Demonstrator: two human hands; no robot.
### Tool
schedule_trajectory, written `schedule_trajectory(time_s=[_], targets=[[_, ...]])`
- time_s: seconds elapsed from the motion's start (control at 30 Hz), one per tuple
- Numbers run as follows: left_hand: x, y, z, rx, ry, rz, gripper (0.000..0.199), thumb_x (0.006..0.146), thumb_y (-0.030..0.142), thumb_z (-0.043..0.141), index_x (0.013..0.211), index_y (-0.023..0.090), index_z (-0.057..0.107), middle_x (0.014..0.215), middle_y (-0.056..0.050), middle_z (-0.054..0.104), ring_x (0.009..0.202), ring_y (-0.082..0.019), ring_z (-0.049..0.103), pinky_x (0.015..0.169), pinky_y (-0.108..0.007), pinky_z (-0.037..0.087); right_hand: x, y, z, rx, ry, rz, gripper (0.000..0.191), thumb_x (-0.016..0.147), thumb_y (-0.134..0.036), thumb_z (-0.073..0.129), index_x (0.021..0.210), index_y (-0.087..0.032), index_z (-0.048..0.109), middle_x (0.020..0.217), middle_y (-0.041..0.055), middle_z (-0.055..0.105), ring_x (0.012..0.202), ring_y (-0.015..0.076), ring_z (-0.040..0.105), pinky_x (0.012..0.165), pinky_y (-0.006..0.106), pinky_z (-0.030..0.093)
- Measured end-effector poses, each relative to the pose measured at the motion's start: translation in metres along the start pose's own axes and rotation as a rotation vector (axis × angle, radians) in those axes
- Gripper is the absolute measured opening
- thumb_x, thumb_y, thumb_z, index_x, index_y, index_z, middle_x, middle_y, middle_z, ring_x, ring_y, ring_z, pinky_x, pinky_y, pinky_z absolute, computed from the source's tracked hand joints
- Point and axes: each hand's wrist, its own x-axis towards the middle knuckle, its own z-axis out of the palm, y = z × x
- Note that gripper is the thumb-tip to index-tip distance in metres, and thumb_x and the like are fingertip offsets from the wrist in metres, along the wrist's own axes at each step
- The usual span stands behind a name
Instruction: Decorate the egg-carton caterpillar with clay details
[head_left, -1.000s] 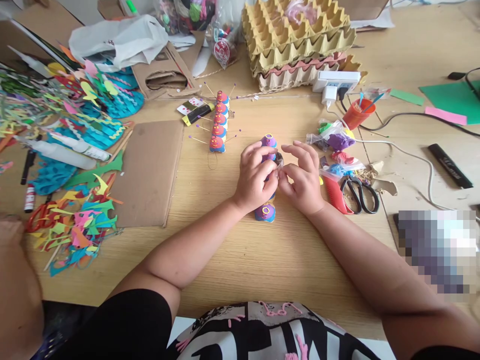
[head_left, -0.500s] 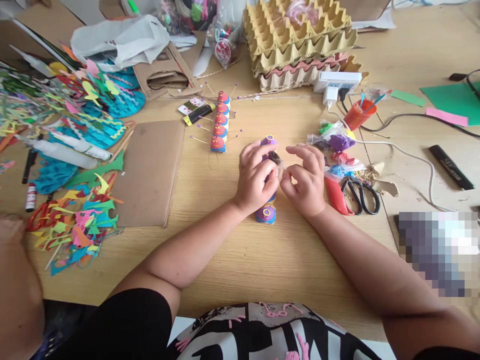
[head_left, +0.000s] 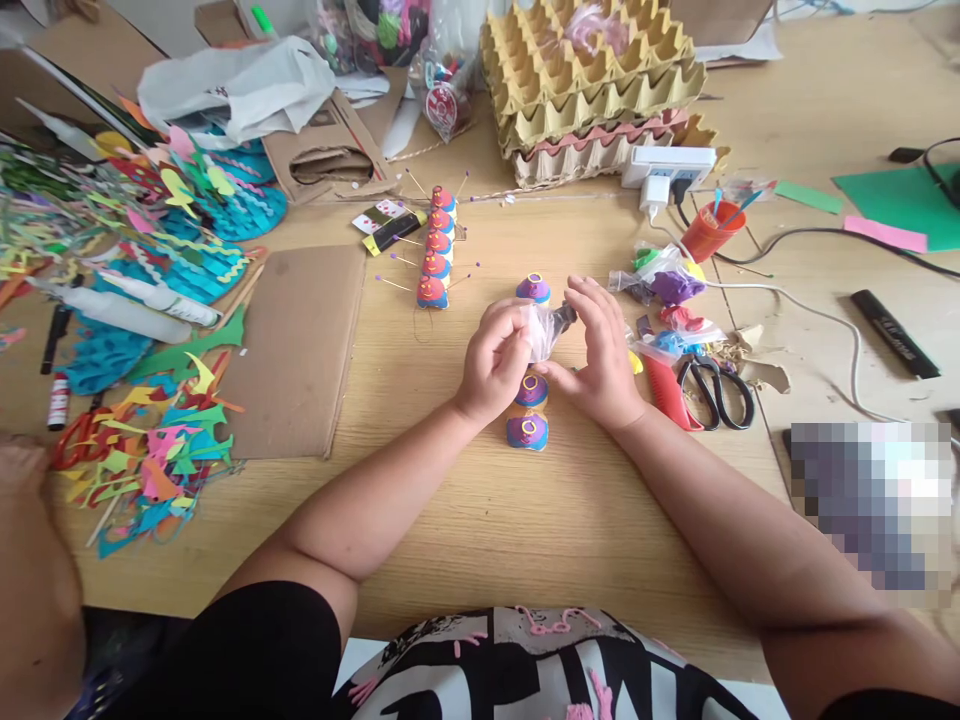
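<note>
My left hand (head_left: 495, 362) is closed on a small clear plastic bag (head_left: 545, 332) with something dark inside. Beside the bag, my right hand (head_left: 602, 355) has its fingers spread and thumb apart, close to the bag's dark end; whether it touches the bag I cannot tell. Under both hands lies a row of purple and blue egg-carton bumps (head_left: 527, 432) with yellow rings on them, its middle partly hidden. Farther left stands a similar row of red and blue bumps (head_left: 433, 265) with faces and thin purple-tipped sticks poking out.
Black-handled scissors (head_left: 716, 393), bagged coloured clay (head_left: 679, 287) and an orange cup (head_left: 711, 230) are on the right. Stacked egg trays (head_left: 592, 90) and a power strip (head_left: 667, 165) stand behind. Left are a cardboard sheet (head_left: 296, 350) and paper scraps (head_left: 161, 450). Another person's arm (head_left: 37, 580) rests at far left.
My right hand has gone from a curled, pinched shape to spread fingers. The plastic bag now shows between my hands, held in my left. The view has shifted slightly.
</note>
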Motion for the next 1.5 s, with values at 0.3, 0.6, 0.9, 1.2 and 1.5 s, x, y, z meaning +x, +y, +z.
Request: schedule_trajectory(time_s=[0.3, 0.6, 0.9, 1.2, 1.5], targets=[[0.004, -0.015, 0.001, 0.019, 0.127, -0.118, 0.027, 0.103, 0.043, 0.058, 0.084, 0.024, 0.063, 0.109, -0.008, 0.074, 0.114, -0.023, 0.067, 0.109, -0.043, 0.054, 0.0, -0.002, -0.003, -0.039, -0.01, 0.069, 0.034, 0.104, -0.031, 0.06, 0.137, -0.03, 0.067, 0.106, 0.0069, 0.079, 0.097, 0.0262, 0.072, 0.092, 0.048, 0.057], [0.005, -0.019, 0.0, -0.013, 0.182, -0.125, 0.028, 0.097, 0.052, 0.072, 0.098, 0.025, 0.068, 0.124, -0.006, 0.071, 0.128, -0.022, 0.065, 0.118, -0.041, 0.05, 0.003, -0.007, -0.007, 0.17, 0.03, 0.201, 0.039, 0.109, -0.042, 0.049, 0.142, -0.027, 0.066, 0.112, 0.0097, 0.073, 0.103, 0.0257, 0.067, 0.094, 0.048, 0.059], [0.005, -0.01, -0.004, 0.116, -0.021, -0.042, 0.048, 0.105, 0.065, 0.049, 0.097, 0.029, 0.08, 0.132, -0.006, 0.071, 0.137, -0.026, 0.059, 0.128, -0.051, 0.043, 0.001, -0.006, -0.002, 0.29, 0.106, 0.25, 0.027, 0.105, -0.045, 0.059, 0.122, -0.029, 0.073, 0.102, 0.0071, 0.072, 0.098, 0.0234, 0.068, 0.089, 0.045, 0.059], [0.004, -0.012, -0.001, 0.018, 0.072, -0.108, 0.041, 0.097, 0.063, 0.067, 0.09, 0.025, 0.08, 0.128, -0.009, 0.07, 0.136, -0.025, 0.062, 0.125, -0.05, 0.048, 0.005, -0.011, -0.005, 0.177, 0.146, 0.184, 0.016, 0.104, -0.033, 0.058, 0.103, -0.026, 0.073, 0.09, 0.0053, 0.066, 0.089, 0.0204, 0.066, 0.081, 0.041, 0.057], [0.003, -0.016, -0.003, -0.089, -0.003, -0.128, 0.043, 0.104, 0.059, 0.055, 0.1, 0.029, 0.085, 0.132, -0.007, 0.071, 0.137, -0.026, 0.064, 0.12, -0.048, 0.056, 0.005, -0.011, 0.002, 0.907, 0.039, 0.646, 0.039, 0.088, -0.057, 0.083, 0.097, -0.025, 0.062, 0.074, -0.0052, 0.063, 0.055, 0.0083, 0.058, 0.051, 0.023, 0.051]])
